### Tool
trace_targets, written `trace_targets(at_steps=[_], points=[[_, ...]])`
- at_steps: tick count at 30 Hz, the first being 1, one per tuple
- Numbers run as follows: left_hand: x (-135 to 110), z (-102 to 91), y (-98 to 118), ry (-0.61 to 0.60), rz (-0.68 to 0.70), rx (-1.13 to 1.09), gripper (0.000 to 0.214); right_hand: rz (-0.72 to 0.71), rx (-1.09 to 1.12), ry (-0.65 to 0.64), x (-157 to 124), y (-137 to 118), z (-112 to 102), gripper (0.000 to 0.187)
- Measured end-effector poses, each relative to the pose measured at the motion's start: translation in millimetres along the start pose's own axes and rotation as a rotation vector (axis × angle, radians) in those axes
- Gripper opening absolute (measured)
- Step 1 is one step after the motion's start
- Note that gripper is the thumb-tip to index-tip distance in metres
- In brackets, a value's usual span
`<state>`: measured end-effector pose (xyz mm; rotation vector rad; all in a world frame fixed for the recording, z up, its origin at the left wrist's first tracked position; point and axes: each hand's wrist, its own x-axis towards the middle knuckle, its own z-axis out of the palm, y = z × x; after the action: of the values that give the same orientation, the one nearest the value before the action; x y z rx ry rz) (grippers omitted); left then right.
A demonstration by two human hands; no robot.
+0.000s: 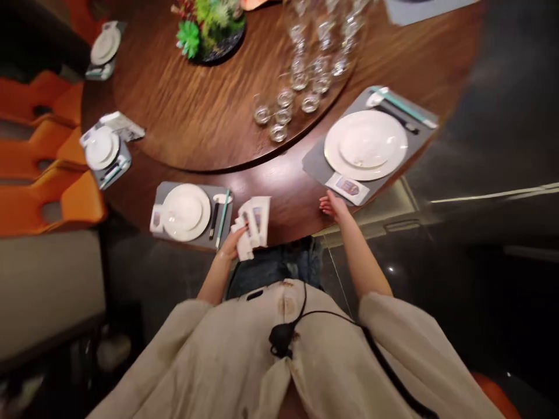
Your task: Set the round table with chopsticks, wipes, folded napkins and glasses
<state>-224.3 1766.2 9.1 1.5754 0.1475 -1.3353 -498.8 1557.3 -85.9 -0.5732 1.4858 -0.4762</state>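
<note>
The left hand (230,245) is gripping a fan of packets (261,215) near one end; spreading them so is probably keeping each one easy to separate. The bunch is sitting at the edge of the table (297,192), beside the left mat (165,191). The right hand (334,205) is grasping nothing visible: its fingers are hanging loose, unclenched. It is hovering just beside a single packet (348,186), and I cannot tell whether they are touching. That one is lying on the right mat (314,163), alongside the plate (332,148), while black sticks (410,126) and a teal strip (404,106) are lying on the opposite side, presumably giving the plate and its bowl (367,144) the middle. Farther out, glasses (283,114) are clustering on the turntable (187,116), where turning would likely bring them to any seat, and a plant (213,26) is standing left of them
</note>
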Motion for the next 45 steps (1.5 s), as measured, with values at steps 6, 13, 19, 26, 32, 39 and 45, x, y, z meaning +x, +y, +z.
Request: trace_targets(at_steps=[6, 13, 19, 26, 32, 39, 45], points=[[0.9, 56.9, -31.5, -0.363, 0.083, 0.246, 0.050, -1.153, -0.733, -0.101, -122.5, -17.9, 31.6, 0.026], [2.5, 80.8, -56.6, -0.560, 0.095, 0.390, 0.057, -1.039, -1.102, -0.374, -125.5, -22.4, 47.2, 0.018], [2.5, 84.3, -63.4, -0.694, -0.079, 0.263, 0.064, -0.736, -0.607, -0.309, -89.1, -67.0, 3.1, 0.032], [-16.3, 50.8, -88.2, -0.437, -0.030, 0.076, 0.049, -0.547, -0.506, -0.491, -54.5, -76.5, 79.2, 0.026], [-76.1, -29.0, -160.3, -0.019, 0.019, -0.243, 0.042, -0.459, -0.759, -0.646, -49.6, 4.1, 269.5, 0.013], [-134.0, -47.4, -223.8, 0.477, 0.015, -0.724, 0.026, -0.518, -1.061, -0.659, -54.7, 73.2, 348.1, 0.019], [-158.6, -36.2, -246.0, 0.636, -0.008, -0.892, 0.020, -0.649, -1.239, -0.573, -50.1, 70.9, 365.1, 0.013]])
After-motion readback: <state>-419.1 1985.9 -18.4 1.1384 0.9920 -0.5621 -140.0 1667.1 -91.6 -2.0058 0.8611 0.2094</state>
